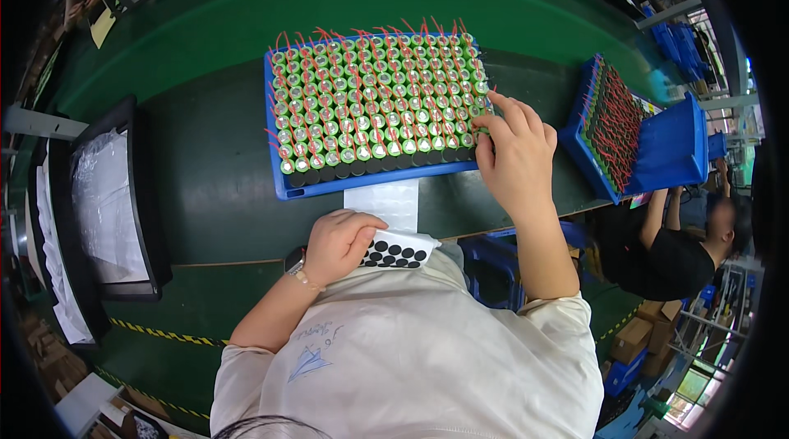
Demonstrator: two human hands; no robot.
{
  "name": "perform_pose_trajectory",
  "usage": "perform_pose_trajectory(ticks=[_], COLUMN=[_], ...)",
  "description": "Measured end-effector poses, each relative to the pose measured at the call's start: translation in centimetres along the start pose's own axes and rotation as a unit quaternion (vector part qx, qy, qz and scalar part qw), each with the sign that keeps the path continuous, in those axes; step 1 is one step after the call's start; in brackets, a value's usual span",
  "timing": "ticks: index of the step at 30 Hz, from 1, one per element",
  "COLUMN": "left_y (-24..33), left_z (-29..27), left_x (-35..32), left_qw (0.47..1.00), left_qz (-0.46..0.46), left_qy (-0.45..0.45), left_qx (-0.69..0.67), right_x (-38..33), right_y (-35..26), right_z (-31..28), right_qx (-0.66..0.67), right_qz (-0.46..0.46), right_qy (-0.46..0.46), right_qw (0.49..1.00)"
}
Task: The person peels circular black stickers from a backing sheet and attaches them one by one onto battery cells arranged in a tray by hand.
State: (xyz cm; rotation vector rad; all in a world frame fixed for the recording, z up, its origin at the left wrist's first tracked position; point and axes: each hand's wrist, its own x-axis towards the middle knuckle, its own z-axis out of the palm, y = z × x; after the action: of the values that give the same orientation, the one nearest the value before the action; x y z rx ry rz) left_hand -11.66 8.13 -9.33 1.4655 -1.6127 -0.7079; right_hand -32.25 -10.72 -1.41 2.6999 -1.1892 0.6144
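A blue tray [275, 143] on the dark green bench holds many rows of green-wrapped battery cells [380, 133] standing upright, with thin red wires rising between them. The cells of the row nearest me have black round tops [386, 164]. My right hand [519, 147] is at the tray's right edge, thumb and fingers bent together over the end cells. What lies between those fingertips is too small to make out. Against my lap, my left hand [339, 246] grips a white sheet of black round stickers [399, 255], thumb on top.
A white strip [382, 205] lies between tray and bench edge. To the right are another wired blue tray [608, 131] and a tilted blue bin [675, 143]. Black trays with plastic film [111, 201] stand left. A person in black [670, 258] sits at the right; blue stool [493, 270] below.
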Motion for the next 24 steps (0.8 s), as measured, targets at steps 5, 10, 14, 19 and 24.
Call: perform_pose_trajectory(ticks=[5, 10, 14, 19, 24], left_y=[-0.1, 0.0, -0.1, 0.0, 0.0], left_z=[0.0, -0.1, 0.0, 0.0, 0.1], left_x=[-0.1, -0.1, -0.1, -0.1, -0.1], left_qw=[1.0, 1.0, 1.0, 1.0, 1.0], left_qz=[0.001, -0.004, -0.004, -0.001, 0.006], left_qy=[-0.002, -0.007, -0.007, -0.004, 0.004], left_qx=[0.003, 0.005, 0.006, 0.005, 0.003], right_x=[0.3, 0.4, 0.4, 0.0, 0.1], right_y=[0.1, 0.1, 0.2, 0.8, 1.3], right_z=[0.1, 0.2, -0.1, 0.0, 0.3], right_qx=[0.02, 0.044, 0.066, 0.099, 0.119], right_qz=[0.003, 0.002, 0.004, 0.011, -0.009], right_qy=[-0.006, -0.015, 0.001, 0.028, 0.054], right_qw=[1.0, 0.999, 0.998, 0.995, 0.991])
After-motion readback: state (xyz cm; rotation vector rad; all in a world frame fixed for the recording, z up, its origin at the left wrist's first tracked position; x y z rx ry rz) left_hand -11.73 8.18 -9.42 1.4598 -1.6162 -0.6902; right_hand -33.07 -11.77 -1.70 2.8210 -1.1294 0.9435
